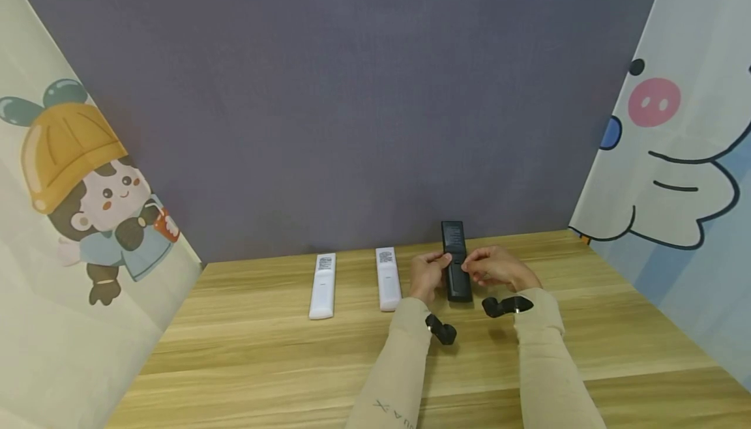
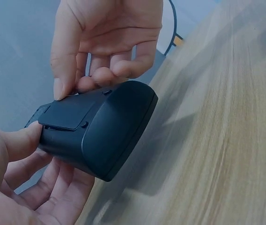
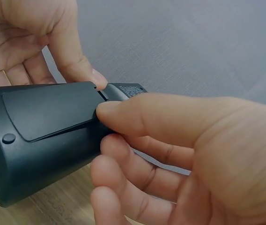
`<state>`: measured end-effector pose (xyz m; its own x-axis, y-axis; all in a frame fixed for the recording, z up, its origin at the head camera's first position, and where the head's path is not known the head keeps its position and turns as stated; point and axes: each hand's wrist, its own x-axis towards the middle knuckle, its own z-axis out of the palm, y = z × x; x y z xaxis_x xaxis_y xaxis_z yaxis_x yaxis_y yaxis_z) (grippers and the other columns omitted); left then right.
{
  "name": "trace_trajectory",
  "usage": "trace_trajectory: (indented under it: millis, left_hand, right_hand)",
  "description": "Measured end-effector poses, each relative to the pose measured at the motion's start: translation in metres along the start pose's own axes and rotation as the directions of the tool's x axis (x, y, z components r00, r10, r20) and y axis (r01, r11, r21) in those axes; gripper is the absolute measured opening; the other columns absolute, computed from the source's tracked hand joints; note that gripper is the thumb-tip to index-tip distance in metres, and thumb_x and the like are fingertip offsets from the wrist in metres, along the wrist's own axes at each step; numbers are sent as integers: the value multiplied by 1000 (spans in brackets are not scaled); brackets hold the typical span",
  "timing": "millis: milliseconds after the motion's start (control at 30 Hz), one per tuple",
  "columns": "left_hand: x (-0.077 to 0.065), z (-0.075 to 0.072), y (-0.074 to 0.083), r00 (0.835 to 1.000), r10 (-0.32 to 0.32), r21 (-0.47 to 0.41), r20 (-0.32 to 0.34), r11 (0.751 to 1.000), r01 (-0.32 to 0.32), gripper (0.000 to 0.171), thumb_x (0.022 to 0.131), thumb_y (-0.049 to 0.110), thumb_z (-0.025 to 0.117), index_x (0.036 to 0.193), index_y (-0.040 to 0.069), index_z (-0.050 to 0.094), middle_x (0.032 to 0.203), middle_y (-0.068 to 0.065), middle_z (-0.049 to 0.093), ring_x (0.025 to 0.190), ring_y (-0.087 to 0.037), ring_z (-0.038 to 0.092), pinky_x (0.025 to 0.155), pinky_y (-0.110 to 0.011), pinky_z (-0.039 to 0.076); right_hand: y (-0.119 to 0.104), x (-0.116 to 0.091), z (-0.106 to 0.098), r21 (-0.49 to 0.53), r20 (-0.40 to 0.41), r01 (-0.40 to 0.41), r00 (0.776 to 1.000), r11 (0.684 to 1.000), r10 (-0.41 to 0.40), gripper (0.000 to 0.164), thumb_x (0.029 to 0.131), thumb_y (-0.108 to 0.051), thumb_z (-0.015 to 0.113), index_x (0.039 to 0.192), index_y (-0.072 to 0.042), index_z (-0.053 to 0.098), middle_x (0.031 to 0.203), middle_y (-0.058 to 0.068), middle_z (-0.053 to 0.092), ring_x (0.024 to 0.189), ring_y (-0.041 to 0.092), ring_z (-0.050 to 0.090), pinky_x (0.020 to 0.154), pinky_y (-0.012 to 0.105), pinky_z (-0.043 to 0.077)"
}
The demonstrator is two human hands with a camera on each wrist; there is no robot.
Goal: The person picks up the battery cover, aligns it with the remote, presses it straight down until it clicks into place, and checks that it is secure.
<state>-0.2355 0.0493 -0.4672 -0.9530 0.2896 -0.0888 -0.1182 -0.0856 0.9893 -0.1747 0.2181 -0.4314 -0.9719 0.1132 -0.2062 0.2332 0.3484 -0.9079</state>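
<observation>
A black remote control (image 1: pixel 459 291) is held back side up near the wall end of the table. My left hand (image 1: pixel 426 275) grips its left side, thumb on the edge of the battery cover (image 2: pixel 70 112) and fingers curled beneath the body. At the opposite side, my right hand (image 1: pixel 497 267) has its thumb against the cover's edge and its curled fingertips at the remote's flank. In both wrist views the cover sits slightly raised along its edges, with a thin gap showing. Whatever lies under the cover is hidden.
Two white remote controls, one nearer (image 1: pixel 388 280) and one farther left (image 1: pixel 323 287), lie back side up on the wood-grain table (image 1: pixel 264 364). A dark grey panel (image 1: pixel 364 103) stands behind them. Cartoon-printed curtains (image 1: pixel 675 175) flank both sides.
</observation>
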Motion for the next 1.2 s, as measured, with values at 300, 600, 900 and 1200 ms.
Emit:
trace_trajectory:
  millis: [300, 600, 900, 1200]
  left_hand:
    - [0, 0, 2, 1000, 0, -2, -6, 1000, 0, 23, 95, 18, 74, 113, 4, 76, 90, -8, 76, 66, -12, 65, 57, -27, 55]
    - [2, 0, 2, 999, -41, -34, 10, 999, 41, 26, 92, 16, 76, 117, 7, 74, 92, -8, 77, 71, -16, 70, 61, -31, 59]
    - [1, -4, 8, 992, -64, -35, 112, 997, 68, 55, 83, 2, 79, 136, 12, 64, 90, -11, 76, 72, -18, 71, 71, -35, 63]
    - [2, -4, 3, 991, -37, -12, 127, 999, 39, 59, 84, -2, 78, 139, 13, 62, 93, -12, 76, 74, -18, 72, 72, -34, 62]
  right_hand:
    - [6, 4, 0, 20, -28, 20, 999, 1000, -20, 33, 94, -26, 75, 114, -5, 59, 104, 4, 64, 91, 17, 65, 79, 37, 61]
    - [7, 5, 0, 37, -36, 34, 999, 999, -33, 33, 95, -25, 74, 118, -6, 58, 109, 4, 66, 95, 16, 68, 84, 39, 61]
    - [7, 6, -1, 63, -44, 21, 999, 998, -18, 30, 97, -24, 71, 117, -6, 57, 109, 5, 64, 93, 16, 67, 82, 38, 61]
    - [7, 3, 1, 72, -47, 18, 999, 997, -14, 36, 98, -24, 71, 123, -3, 56, 110, 4, 64, 94, 16, 65, 83, 39, 61]
